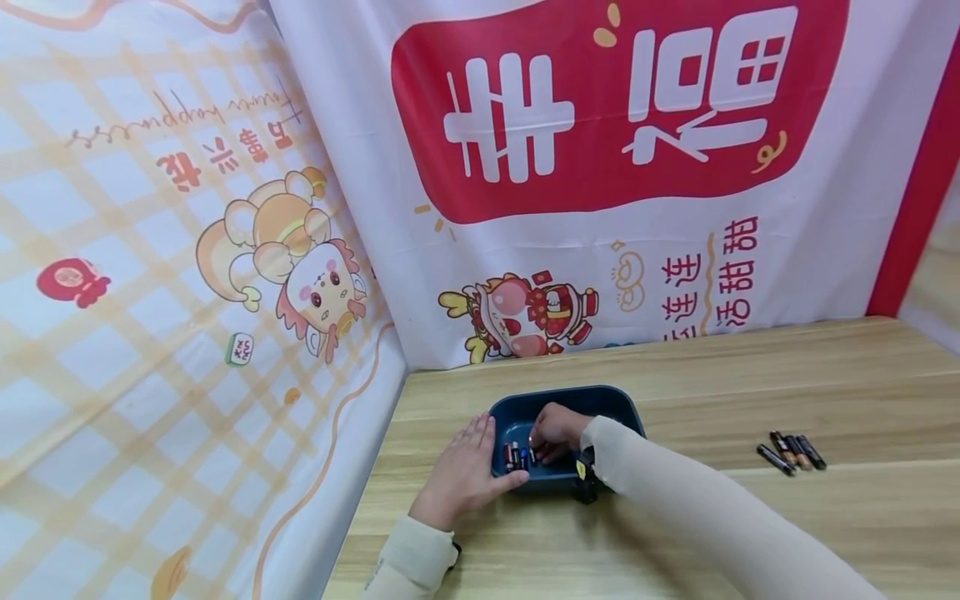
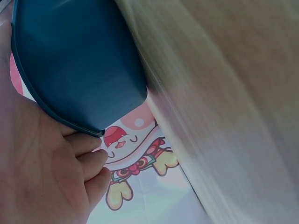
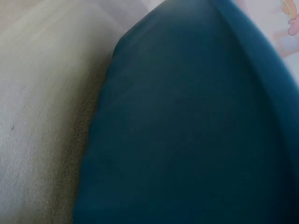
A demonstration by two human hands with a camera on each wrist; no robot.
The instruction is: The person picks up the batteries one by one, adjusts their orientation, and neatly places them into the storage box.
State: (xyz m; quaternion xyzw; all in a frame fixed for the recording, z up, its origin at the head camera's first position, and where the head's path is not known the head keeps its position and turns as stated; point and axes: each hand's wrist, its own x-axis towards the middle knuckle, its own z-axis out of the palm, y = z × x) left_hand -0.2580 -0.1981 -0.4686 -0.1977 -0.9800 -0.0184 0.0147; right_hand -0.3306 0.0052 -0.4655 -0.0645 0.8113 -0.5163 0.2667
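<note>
A dark blue plastic box (image 1: 600,400) stands on the table, and its outer wall (image 2: 79,60) fills much of the left wrist view. My left hand (image 1: 465,467) holds the box's left end, fingers over the rim and thumb along the front edge. Inside, my right hand (image 1: 558,427) reaches down and pinches a small battery (image 1: 532,450) upright at its fingertips. Just left of it several batteries (image 1: 514,456), some red, one blue, stand side by side against the left wall. Only the box's side (image 3: 177,116) shows in the right wrist view; the right hand is hidden there.
Several black and copper-coloured batteries (image 1: 797,451) lie in a loose group on the wooden table (image 1: 697,525), to the right of the box. Printed cloth hangs (image 1: 637,225) behind the table, and another printed cloth (image 1: 187,333) borders its left side.
</note>
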